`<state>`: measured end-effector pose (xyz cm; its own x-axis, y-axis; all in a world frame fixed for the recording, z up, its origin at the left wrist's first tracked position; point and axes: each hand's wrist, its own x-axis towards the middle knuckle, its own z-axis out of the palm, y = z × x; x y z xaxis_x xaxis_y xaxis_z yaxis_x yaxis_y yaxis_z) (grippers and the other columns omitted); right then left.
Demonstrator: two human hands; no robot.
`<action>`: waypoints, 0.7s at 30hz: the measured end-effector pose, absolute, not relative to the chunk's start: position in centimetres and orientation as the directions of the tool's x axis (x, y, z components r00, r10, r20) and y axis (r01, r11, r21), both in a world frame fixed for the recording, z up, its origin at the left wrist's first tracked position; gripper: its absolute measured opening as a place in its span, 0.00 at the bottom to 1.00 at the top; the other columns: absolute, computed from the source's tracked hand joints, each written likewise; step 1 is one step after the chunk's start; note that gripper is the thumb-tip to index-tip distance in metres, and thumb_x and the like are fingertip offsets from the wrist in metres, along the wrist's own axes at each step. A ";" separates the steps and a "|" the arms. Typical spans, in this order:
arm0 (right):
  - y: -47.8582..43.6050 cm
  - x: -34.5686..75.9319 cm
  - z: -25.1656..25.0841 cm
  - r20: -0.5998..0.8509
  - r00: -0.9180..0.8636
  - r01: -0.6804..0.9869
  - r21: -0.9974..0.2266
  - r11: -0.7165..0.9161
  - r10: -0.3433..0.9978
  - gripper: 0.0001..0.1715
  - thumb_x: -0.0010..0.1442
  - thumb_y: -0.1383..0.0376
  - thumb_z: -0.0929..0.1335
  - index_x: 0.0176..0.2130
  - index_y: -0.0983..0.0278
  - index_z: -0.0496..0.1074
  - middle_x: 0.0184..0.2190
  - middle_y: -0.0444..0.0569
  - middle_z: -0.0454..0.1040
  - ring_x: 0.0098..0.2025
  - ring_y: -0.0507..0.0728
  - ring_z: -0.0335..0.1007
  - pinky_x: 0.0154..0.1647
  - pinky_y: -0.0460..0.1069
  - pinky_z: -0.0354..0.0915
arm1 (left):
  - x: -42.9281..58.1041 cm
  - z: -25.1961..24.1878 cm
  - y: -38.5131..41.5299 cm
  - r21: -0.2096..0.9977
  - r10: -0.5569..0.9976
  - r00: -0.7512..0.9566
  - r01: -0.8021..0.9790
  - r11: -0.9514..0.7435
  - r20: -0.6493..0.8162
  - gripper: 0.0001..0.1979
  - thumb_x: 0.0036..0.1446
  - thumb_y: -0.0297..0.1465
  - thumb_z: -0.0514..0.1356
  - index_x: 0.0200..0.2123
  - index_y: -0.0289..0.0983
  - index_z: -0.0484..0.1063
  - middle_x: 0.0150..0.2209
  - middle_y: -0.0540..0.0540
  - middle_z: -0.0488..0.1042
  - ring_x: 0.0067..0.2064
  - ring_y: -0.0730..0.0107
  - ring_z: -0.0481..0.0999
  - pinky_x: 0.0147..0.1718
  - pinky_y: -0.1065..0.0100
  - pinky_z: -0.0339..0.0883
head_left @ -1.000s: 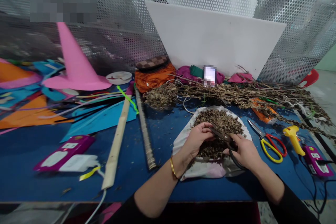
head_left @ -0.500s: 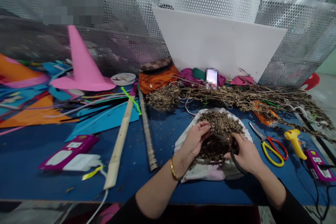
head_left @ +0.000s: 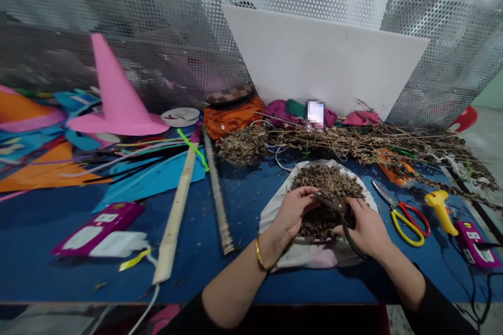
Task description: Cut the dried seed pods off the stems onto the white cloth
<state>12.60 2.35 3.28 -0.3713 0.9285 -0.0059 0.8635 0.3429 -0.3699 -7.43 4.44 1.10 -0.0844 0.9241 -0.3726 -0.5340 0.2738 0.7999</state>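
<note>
Dry brown plant bits [head_left: 330, 180] lie heaped on a white cloth [head_left: 271, 209] in front of me. My right hand [head_left: 363, 227] grips a pair of black-handled scissors [head_left: 333, 203], its blades pointing left over the heap. At the blade tips, my left hand [head_left: 293, 212] has thumb and fingers pinched together. What sits between those fingers is too small to make out. A gold bangle circles my left wrist.
Right of the cloth lie red-and-yellow scissors [head_left: 408, 220], a yellow glue gun [head_left: 442, 209] and a purple power strip [head_left: 477, 243]. Dried stalks [head_left: 353, 141] stretch across the back. Leftward are two sticks, another purple power strip [head_left: 98, 227] and a pink cone hat [head_left: 116, 94].
The camera view has shifted slightly. Both hands stay over the heap in nearly the same pose, and the dark scissors' blades show a little more clearly near the left fingertips.
</note>
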 end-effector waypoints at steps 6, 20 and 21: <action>2.3 12.7 3.3 -0.013 -0.389 0.844 -0.405 0.351 0.921 0.34 0.54 0.49 0.67 0.55 0.62 0.60 0.45 0.52 0.68 0.41 0.58 0.69 0.38 0.48 0.58 | -7.2 1.4 4.2 0.825 0.933 -0.040 -0.483 0.294 -0.356 0.14 0.31 0.26 0.71 0.26 0.32 0.75 0.25 0.48 0.75 0.28 0.74 0.74 0.29 0.74 0.70; 2.2 12.7 3.2 -0.028 -0.375 0.828 -0.459 0.321 0.927 0.22 0.57 0.53 0.66 0.49 0.61 0.65 0.41 0.50 0.71 0.37 0.55 0.69 0.33 0.46 0.56 | -6.8 2.2 3.6 0.839 0.952 0.010 -0.470 0.273 -0.305 0.12 0.34 0.26 0.69 0.26 0.33 0.71 0.27 0.51 0.74 0.30 0.77 0.73 0.33 0.74 0.69; 2.2 12.7 3.2 -0.028 -0.380 0.821 -0.471 0.322 0.925 0.22 0.57 0.53 0.66 0.48 0.61 0.65 0.41 0.50 0.71 0.37 0.55 0.69 0.33 0.45 0.56 | -6.7 2.0 3.6 0.845 0.953 -0.018 -0.469 0.259 -0.302 0.13 0.34 0.26 0.69 0.26 0.33 0.71 0.26 0.51 0.74 0.29 0.77 0.72 0.32 0.75 0.69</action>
